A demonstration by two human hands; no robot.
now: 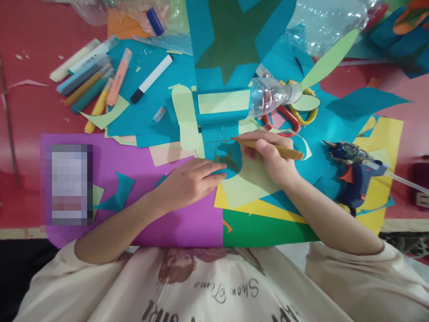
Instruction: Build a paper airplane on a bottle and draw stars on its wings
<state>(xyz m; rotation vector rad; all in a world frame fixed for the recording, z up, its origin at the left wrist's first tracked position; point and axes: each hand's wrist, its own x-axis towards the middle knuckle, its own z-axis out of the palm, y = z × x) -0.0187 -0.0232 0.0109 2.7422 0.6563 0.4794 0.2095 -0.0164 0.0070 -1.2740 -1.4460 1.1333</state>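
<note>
In my right hand [273,158] is a brownish-yellow marker [284,150], its tip touching a blue paper piece [231,154] with a rounded lower end. A star is outlined on that piece, and its lower part is coloured dark. My left hand [196,179] lies flat, fingers stretched, with the fingertips on the left edge of the same piece. Just above sits a plastic bottle [268,96] wrapped in blue paper, with a pale green strip [224,102] across it. A large dark star [231,36] shows on the blue paper beyond.
Several markers [90,74] lie at the upper left. Scissors with red and yellow handles [284,116] lie partly under the bottle. A blue glue gun [357,172] rests at the right. A blurred-out phone-like object [69,184] lies on purple paper [140,223].
</note>
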